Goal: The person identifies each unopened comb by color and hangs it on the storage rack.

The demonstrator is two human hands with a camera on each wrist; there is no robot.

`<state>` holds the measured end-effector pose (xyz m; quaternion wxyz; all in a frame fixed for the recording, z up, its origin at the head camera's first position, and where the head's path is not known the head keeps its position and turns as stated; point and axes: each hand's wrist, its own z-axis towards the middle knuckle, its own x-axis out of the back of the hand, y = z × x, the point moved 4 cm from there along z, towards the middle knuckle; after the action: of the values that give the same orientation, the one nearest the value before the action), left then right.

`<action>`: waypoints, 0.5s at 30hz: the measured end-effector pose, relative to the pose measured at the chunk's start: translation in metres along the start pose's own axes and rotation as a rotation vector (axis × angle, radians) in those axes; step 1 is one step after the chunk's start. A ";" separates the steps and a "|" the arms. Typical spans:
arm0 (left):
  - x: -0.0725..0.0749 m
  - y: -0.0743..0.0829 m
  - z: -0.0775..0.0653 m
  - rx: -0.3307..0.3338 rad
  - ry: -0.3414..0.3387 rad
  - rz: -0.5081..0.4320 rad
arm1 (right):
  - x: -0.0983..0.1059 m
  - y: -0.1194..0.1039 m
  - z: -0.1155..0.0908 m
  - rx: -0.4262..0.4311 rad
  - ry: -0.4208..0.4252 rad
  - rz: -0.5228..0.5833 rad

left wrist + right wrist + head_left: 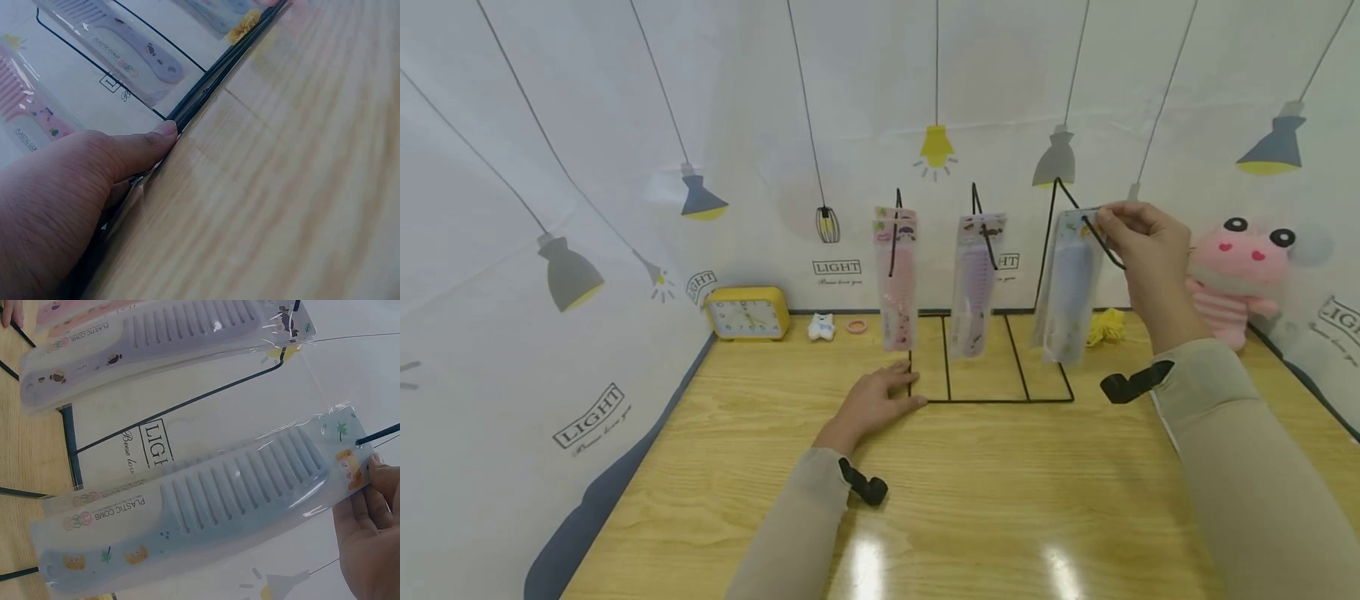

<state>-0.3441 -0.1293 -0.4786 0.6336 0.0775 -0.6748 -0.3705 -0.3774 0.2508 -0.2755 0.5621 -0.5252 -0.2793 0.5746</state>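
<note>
Seen from the middle of the black wire rack (1000,401) on the yellowish wooden table (1000,500), the light-blue plastic comb in its clear packet (1071,283) hangs between one and two o'clock, a black hook's wire passing through its top card; the right wrist view shows another packet close behind. At two o'clock, the right hand (1153,258) pinches that card's edge between thumb and fingers. At eight o'clock the left hand (876,402) rests on the rack's near corner, fingers extended, thumb against the black bar. Purple comb packaging (973,292) hangs near twelve o'clock, and pink comb packets (897,283) at ten. Around nine sit a yellow rectangular clock (748,314), a small white figurine (822,327) and a pink ring (856,332); toward half past two, a yellow string bundle (1106,327) and a pink plush toy (1240,258).
</note>
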 end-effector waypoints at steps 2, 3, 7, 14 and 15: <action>0.000 0.001 0.000 -0.003 0.001 -0.001 | -0.002 0.000 0.004 -0.023 0.013 -0.017; 0.000 0.001 0.000 -0.004 0.001 0.005 | -0.003 0.000 0.006 -0.033 0.018 -0.018; 0.001 0.002 0.000 -0.002 0.008 0.026 | -0.005 0.001 0.012 -0.056 0.027 -0.001; -0.001 -0.002 0.001 0.003 0.011 0.009 | -0.007 0.002 0.015 -0.069 0.035 -0.023; -0.001 -0.002 0.002 0.005 0.011 0.007 | -0.007 0.002 0.015 -0.070 0.035 -0.027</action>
<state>-0.3461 -0.1296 -0.4809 0.6384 0.0787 -0.6724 -0.3662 -0.3931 0.2474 -0.2706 0.5559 -0.5507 -0.2966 0.5475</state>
